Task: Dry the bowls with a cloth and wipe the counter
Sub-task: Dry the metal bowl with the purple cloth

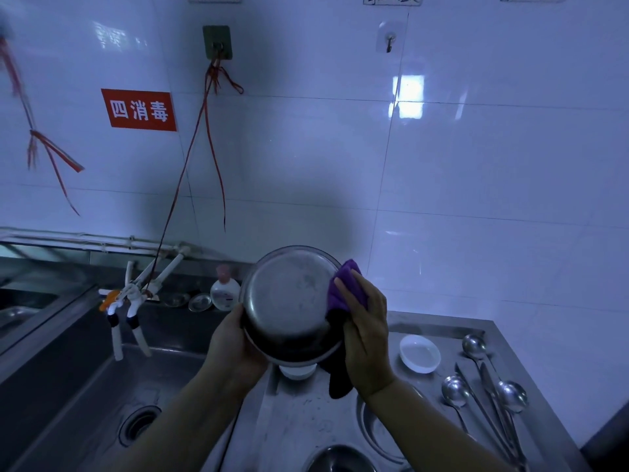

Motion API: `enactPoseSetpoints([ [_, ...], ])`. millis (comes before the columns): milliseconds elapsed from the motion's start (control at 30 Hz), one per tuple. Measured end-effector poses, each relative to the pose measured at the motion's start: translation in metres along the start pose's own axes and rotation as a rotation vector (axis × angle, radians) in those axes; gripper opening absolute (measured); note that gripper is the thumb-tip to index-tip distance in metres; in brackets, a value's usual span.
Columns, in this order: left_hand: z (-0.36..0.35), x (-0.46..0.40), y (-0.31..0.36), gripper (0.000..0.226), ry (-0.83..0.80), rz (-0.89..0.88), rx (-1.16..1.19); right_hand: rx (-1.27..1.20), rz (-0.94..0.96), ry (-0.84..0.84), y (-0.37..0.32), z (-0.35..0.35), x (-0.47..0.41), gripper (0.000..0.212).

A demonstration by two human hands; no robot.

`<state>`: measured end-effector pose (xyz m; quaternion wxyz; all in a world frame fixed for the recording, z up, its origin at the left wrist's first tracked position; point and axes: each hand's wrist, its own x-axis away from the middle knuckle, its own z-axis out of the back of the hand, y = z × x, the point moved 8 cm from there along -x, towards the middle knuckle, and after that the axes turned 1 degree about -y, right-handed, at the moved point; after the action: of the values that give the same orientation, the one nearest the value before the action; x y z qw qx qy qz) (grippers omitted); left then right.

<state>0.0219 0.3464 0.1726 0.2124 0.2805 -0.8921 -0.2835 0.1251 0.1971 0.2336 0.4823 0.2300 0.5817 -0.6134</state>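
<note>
2 hands are busy with 1 round stainless-steel bowl (289, 304), which I hold up in the air above the edge between the steel sink basin (112, 400) and the steel counter (446, 328). The bowl is tilted, with its outer bottom turned toward me. This bottom is dull grey with pale cloudy marks and small spots near the middle, and the lower wall looks darker. The rim is thin and shiny at the top.

My left hand (235, 349) grips the lower left side of the bowl, the fingers curled around its rim. My right hand (366, 321) presses a purple cloth (343, 287) flat against the right edge of the bowl, the fingers straight and close together on the fabric. A dark part of the cloth hangs down below the bowl, beside my right wrist.

Under the bowl, a small white bowl (296, 371) stands on the counter, mostly hidden. To the right lies a white shallow dish (420, 354), and near it several steel ladles (510, 396) with long handles lie side by side. Another steel bowl (340, 459) shows at the bottom edge.

Behind the sink, a clear soap bottle with a pink cap (224, 291) stands by the white tiled wall (476, 165), which carries a red sign with white characters (139, 110).
</note>
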Motion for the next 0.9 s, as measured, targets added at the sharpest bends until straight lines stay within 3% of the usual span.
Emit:
enactPoseSetpoints([
  [133,0.008,0.001,0.017,0.033,0.082,-0.142,-0.257,-0.115,-0.173,-0.063,0.018,-0.001,-0.002,0.038],
  [300,0.011,0.007,0.014,0.038,0.19,-0.15,-0.631,-0.092,-0.289,-0.201,0.033,-0.009,-0.008,0.036],
  [400,0.005,0.008,0.012,0.038,0.218,-0.146,-0.68,0.027,-0.193,-0.3,0.022,-0.016,-0.015,0.032],
  [500,-0.001,0.007,-0.003,0.053,0.25,-0.018,-0.673,0.223,0.021,-0.416,-0.003,-0.032,-0.015,0.035],
  [567,-0.006,0.007,-0.009,0.057,0.25,-0.029,-0.695,0.351,0.169,-0.439,-0.02,-0.04,-0.009,0.041],
  [700,-0.017,0.016,0.009,0.046,0.256,-0.291,-0.837,0.429,0.316,-0.434,-0.028,-0.044,-0.004,0.038],
  [833,-0.037,0.029,0.026,0.042,0.191,-0.63,-1.265,0.151,0.069,-0.333,-0.015,-0.034,-0.015,0.036],
  [900,-0.04,0.032,0.031,0.037,0.205,-0.704,-1.321,0.003,-0.082,-0.248,-0.003,-0.026,-0.017,0.034],
])
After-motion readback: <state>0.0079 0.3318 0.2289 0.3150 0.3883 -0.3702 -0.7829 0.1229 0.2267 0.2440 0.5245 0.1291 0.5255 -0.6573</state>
